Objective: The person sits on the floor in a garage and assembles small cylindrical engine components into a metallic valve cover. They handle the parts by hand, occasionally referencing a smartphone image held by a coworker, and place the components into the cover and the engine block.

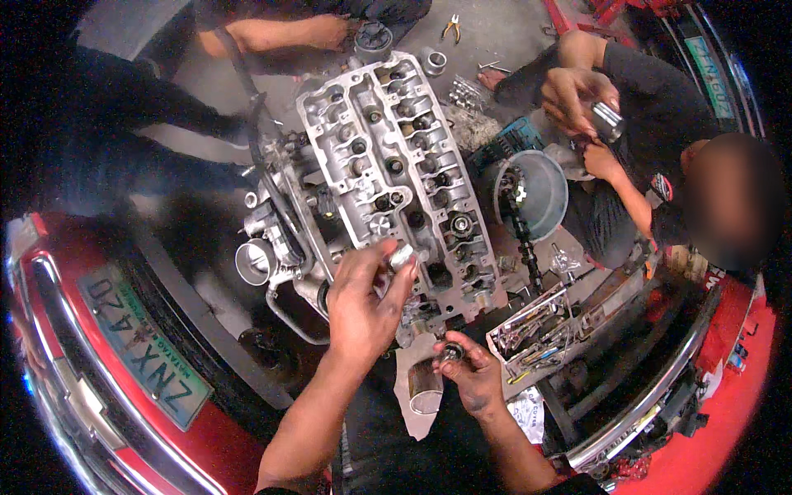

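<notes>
An engine cylinder head point(396, 165) with rows of round bores lies in front of me. Over its near end, my left hand point(363, 301) pinches a small silvery metal piece point(402, 256) between thumb and fingers. Closer to my body, my right hand point(477, 375) grips a small round metal cup point(452, 352), shiny at the rim and dark inside, much like a valve lifter. Just left of that hand stands a brownish metal cylinder point(426, 386); whether they touch, I cannot tell. A round silver part point(380, 224) sits in the head near my left fingertips.
A grey basin point(549, 198) holds metal parts, with a dark camshaft point(521, 239) leaning out. A tool tray point(536, 326) lies at right. Another person's hand point(577, 99) holds a shiny cylinder point(608, 120). Pliers point(451, 29) lie far off. Red car fronts point(70, 330) flank both sides.
</notes>
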Demonstrator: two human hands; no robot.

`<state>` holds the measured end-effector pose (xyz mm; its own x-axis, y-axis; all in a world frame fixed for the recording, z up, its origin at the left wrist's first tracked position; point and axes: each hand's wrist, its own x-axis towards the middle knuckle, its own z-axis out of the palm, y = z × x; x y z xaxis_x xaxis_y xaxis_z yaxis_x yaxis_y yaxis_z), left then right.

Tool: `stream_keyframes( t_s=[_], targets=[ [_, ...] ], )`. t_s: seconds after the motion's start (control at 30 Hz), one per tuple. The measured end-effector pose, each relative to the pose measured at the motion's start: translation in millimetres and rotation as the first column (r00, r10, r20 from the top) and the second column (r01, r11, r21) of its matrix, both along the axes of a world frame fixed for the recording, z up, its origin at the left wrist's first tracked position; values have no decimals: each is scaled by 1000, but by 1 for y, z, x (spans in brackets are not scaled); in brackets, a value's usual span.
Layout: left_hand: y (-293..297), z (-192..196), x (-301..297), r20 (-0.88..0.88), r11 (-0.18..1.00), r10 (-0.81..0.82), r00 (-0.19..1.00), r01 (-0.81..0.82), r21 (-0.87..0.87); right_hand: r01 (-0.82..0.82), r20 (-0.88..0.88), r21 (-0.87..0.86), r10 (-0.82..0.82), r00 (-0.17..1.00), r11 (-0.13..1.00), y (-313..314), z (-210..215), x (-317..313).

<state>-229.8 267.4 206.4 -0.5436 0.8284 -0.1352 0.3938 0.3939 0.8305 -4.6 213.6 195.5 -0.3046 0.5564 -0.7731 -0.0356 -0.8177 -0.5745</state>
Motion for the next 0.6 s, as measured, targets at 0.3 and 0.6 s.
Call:
stream_keyframes(
  t_s=[0.3,0.6],
  targets=[
    [112,-34,19,-610,857,-502,613,449,-254,-140,17,-36,140,990,990,41,20,69],
    [136,-25,17,-487,588,-803,344,595,-548,-100,37,-81,103,994,992,64,12,145]
  ],
)
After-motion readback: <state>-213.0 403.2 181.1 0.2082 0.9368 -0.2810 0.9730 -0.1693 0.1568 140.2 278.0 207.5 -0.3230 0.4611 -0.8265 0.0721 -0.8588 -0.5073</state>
